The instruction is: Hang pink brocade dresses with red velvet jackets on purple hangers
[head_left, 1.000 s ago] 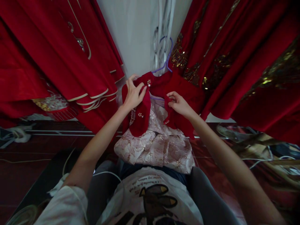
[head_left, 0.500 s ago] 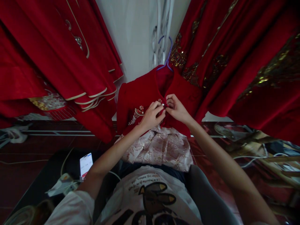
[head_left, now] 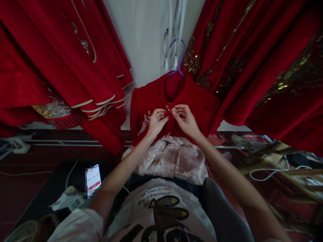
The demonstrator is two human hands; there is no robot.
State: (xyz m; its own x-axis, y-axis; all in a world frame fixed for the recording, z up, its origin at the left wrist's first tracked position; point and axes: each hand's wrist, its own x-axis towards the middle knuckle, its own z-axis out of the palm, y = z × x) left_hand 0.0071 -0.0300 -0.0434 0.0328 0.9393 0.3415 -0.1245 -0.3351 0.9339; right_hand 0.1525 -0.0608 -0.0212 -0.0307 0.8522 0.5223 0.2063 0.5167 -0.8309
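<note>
A red jacket (head_left: 151, 90) with jewelled trim hangs on a purple hanger (head_left: 180, 62) in front of me. Both hands meet at its front opening, below the neckline. My left hand (head_left: 157, 122) pinches the red front edge on the left side. Opposite it, my right hand (head_left: 186, 119) has thumb and forefinger closed at a small jewelled button (head_left: 173, 109) on the edge. A beaded ornament (head_left: 145, 123) decorates the jacket left of my left hand. Pale pink patterned fabric (head_left: 168, 158) spreads below the jacket, over my lap.
Red garments (head_left: 83, 67) hang on the left, and more with gold sequins (head_left: 290, 80) on the right. A lit phone (head_left: 93, 179) and a small packet (head_left: 67, 198) lie on a dark surface at lower left. Wooden pieces and a white cable (head_left: 264, 173) are at right.
The jacket's neckline has shifted slightly left and its front edges now lie closer together. My left hand has moved a little left, and a jewelled button now shows at my right fingertips.
</note>
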